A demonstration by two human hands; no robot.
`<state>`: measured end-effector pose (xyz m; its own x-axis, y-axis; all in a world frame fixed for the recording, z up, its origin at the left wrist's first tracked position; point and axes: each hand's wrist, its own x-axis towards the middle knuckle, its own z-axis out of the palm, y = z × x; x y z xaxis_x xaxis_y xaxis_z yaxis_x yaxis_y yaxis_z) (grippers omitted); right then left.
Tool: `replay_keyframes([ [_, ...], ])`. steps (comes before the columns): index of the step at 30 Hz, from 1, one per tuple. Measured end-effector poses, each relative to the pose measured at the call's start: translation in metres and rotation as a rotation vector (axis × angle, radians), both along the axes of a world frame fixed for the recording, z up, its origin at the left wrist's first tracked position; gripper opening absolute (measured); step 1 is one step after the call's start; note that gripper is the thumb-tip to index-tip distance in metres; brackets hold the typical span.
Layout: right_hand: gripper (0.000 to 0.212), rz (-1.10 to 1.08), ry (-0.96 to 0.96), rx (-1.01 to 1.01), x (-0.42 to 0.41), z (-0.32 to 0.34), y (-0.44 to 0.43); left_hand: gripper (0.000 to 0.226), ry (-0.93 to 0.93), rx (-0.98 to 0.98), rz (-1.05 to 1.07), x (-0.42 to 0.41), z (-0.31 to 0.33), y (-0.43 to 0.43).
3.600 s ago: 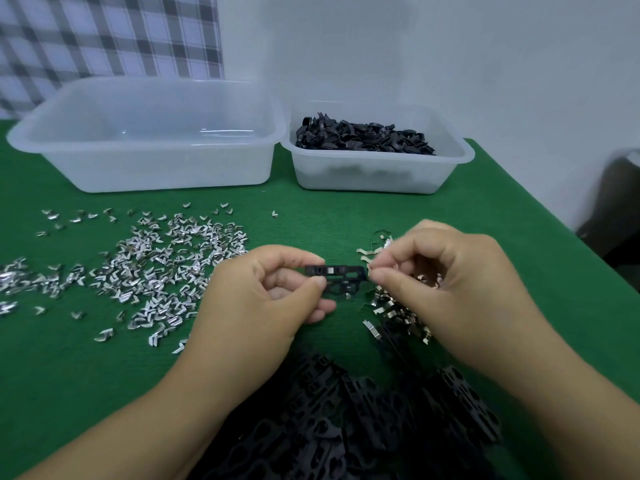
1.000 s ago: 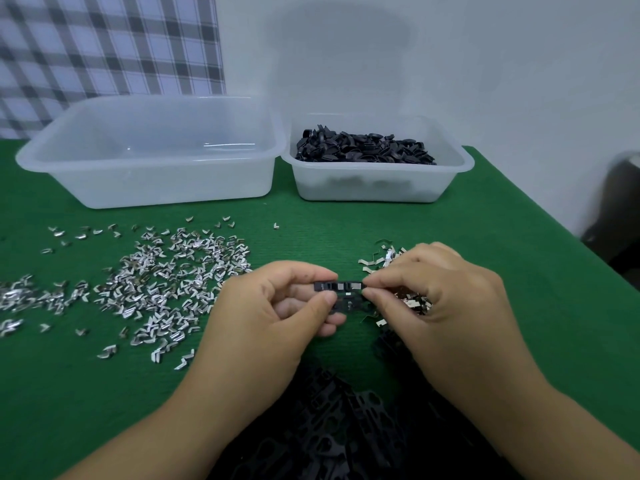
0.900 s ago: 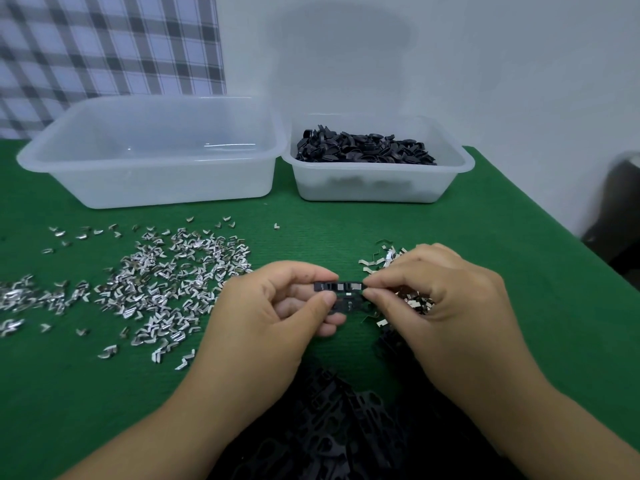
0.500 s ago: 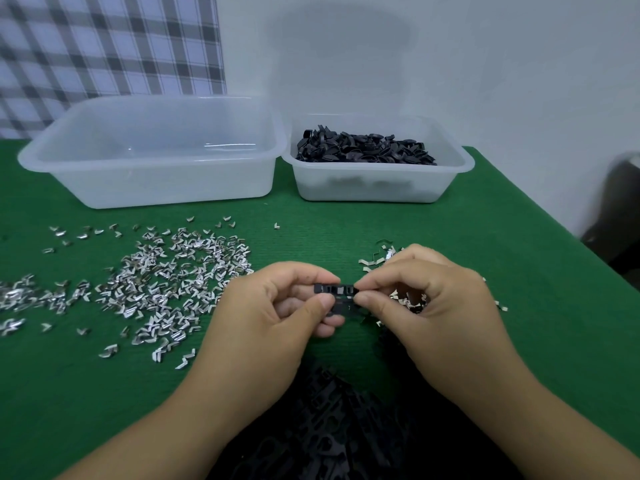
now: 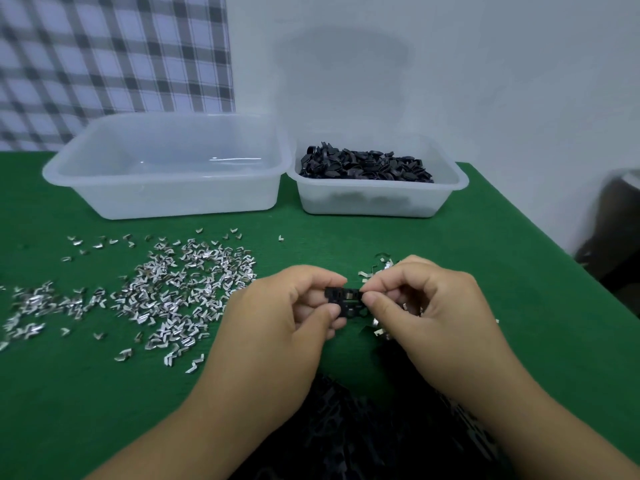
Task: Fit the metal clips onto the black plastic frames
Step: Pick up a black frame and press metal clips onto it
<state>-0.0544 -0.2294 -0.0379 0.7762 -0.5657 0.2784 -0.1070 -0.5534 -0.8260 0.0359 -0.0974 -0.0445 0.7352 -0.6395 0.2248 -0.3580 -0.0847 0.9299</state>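
A small black plastic frame [image 5: 346, 299] is held above the green table between both hands. My left hand [image 5: 287, 323] pinches its left end between thumb and fingers. My right hand [image 5: 426, 317] pinches the frame's right end with thumb and forefinger; any clip under those fingertips is hidden. A broad scatter of loose metal clips [image 5: 180, 292] lies to the left. A smaller heap of clips [image 5: 379, 271] sits behind and under my right hand. A pile of black frames [image 5: 367, 427] lies at the near edge between my forearms.
Two translucent plastic tubs stand at the back: a larger one [image 5: 166, 174] with no parts visible inside and a smaller one [image 5: 377, 195] filled with black parts. The table's right edge [image 5: 554, 258] runs diagonally, with a dark object beyond it.
My right thumb and forefinger have slid a little leftward along the frame, covering more of its right end. My left hand keeps the same hold.
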Motion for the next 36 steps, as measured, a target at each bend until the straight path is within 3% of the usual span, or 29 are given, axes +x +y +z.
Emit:
replay_keyframes([
  [4, 0.016, 0.031, 0.002, 0.064, 0.003, 0.014, 0.003, 0.032, 0.125, -0.054, -0.025, 0.005, 0.01, 0.006],
  [9, 0.016, 0.106, 0.061, -0.046, 0.021, 0.024, 0.017, 0.029, 0.14, -0.121, 0.003, 0.012, 0.015, 0.021],
  [14, 0.012, 0.186, 0.078, -0.002, 0.044, 0.022, 0.017, 0.023, 0.193, -0.213, 0.211, 0.032, 0.003, 0.036],
  [20, 0.014, 0.274, 0.306, -0.348, 0.067, 0.009, 0.018, 0.022, 0.259, -0.256, 0.338, 0.043, -0.015, 0.037],
  [25, 0.019, 0.447, 0.389, -0.396, 0.077, 0.006, 0.028, 0.021, 0.234, -0.294, 0.364, 0.045, -0.016, 0.041],
  [33, 0.007, 0.535, 0.365, -0.45, 0.076, -0.001, 0.03, 0.022, 0.224, -0.299, 0.36, 0.043, -0.017, 0.04],
  [36, 0.01, 0.44, 0.267, -0.319, 0.065, 0.001, 0.023, 0.024, 0.218, -0.302, 0.34, 0.044, -0.018, 0.04],
])
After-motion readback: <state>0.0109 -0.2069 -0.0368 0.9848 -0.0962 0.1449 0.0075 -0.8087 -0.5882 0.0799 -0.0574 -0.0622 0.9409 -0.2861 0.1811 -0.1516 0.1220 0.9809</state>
